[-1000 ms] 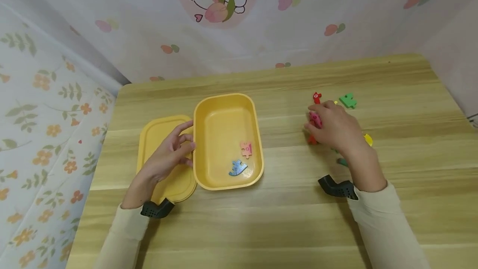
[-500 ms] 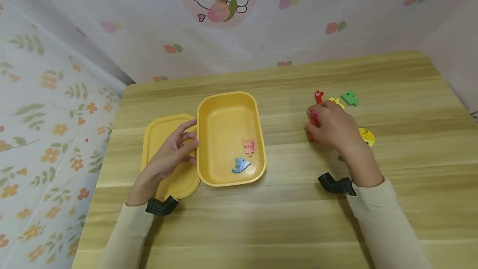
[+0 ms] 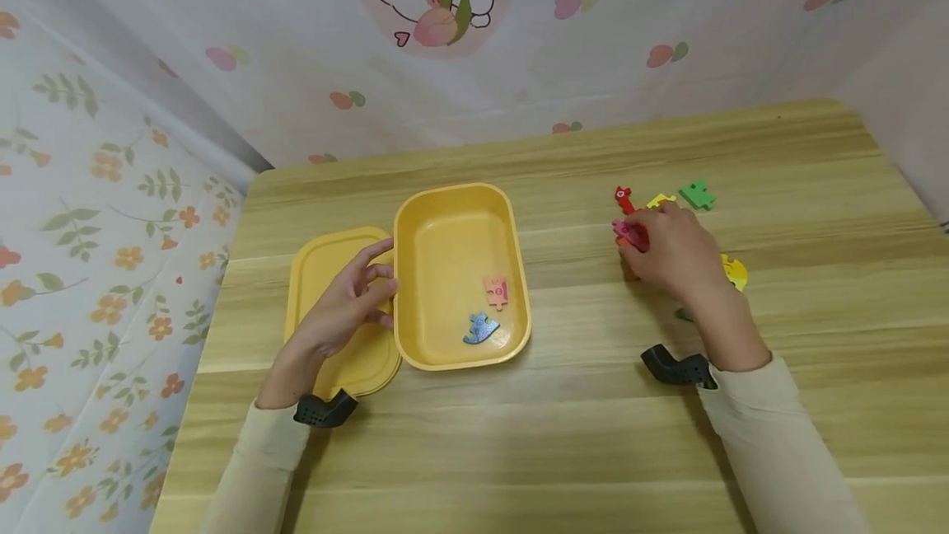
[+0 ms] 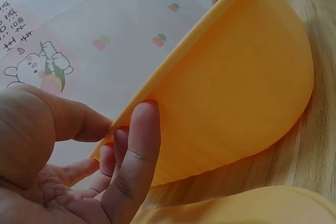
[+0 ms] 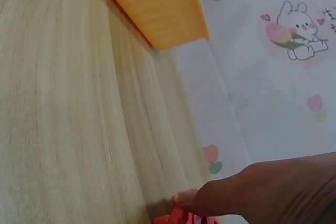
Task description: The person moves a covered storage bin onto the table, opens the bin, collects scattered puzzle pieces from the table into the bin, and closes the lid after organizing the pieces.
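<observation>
A yellow box (image 3: 452, 213) stands open on the wooden table (image 3: 563, 435), with a pink puzzle piece (image 3: 495, 291) and a blue puzzle piece (image 3: 480, 328) inside. My left hand (image 3: 348, 303) rests its straight fingers against the box's left wall (image 4: 236, 93), over the yellow lid (image 3: 326, 262). My right hand (image 3: 667, 250) pinches a pink puzzle piece (image 3: 626, 231) (image 5: 181, 216) among loose pieces: a red one (image 3: 623, 196), a green one (image 3: 697, 194), a yellow one (image 3: 736, 273). An orange piece shows under the fingers.
A patterned cloth wall (image 3: 519, 39) rises right behind the table's far edge, and flowered cloth (image 3: 96, 213) hangs at the left. Bare wood lies between the box and the loose pieces and along the near edge.
The right hand has shifted slightly right and lifted the pink piece clear of the red one. The left hand stays against the box.
</observation>
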Available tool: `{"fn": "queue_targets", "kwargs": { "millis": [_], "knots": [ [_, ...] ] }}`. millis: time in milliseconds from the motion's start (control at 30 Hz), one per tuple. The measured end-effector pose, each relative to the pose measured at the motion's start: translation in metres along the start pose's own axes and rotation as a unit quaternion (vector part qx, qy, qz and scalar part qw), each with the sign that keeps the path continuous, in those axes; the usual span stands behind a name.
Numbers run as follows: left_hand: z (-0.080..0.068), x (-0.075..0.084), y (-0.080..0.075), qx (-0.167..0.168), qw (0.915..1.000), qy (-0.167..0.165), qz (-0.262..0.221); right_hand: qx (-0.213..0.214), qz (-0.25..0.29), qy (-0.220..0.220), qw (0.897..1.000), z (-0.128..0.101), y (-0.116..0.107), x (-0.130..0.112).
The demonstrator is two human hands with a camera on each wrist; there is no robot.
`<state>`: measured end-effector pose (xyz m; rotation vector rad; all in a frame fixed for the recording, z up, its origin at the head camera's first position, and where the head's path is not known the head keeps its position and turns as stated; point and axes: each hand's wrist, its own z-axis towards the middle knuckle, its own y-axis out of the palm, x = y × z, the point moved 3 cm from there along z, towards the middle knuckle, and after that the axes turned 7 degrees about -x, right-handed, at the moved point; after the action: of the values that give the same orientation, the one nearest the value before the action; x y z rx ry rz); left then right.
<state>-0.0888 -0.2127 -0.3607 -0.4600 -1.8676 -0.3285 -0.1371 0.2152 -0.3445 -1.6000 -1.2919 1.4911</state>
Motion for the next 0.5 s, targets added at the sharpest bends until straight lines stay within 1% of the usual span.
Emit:
{"fn": "queue_targets", "kwargs": {
  "millis": [100, 233, 300, 500],
  "knots": [
    [0.0004, -0.0008, 0.0003, 0.000, 1.0000, 0.005, -0.002, -0.007, 0.022, 0.004, 1.000, 0.0018, 0.0005, 0.0014],
    [0.0013, 0.0001, 0.0002, 0.000, 0.9999, 0.015, -0.002, -0.006, 0.047, 0.011, 0.999, 0.0037, -0.0001, 0.0013],
    [0.0019, 0.0003, -0.0002, -0.001, 0.9999, 0.017, -0.002, -0.008, 0.051, 0.014, 0.999, 0.0045, -0.0008, 0.0009],
    [0.0028, -0.0014, -0.0018, -0.001, 0.9998, 0.018, -0.005, -0.034, 0.053, 0.014, 0.998, 0.0051, 0.0006, 0.0028]
  ]
}}
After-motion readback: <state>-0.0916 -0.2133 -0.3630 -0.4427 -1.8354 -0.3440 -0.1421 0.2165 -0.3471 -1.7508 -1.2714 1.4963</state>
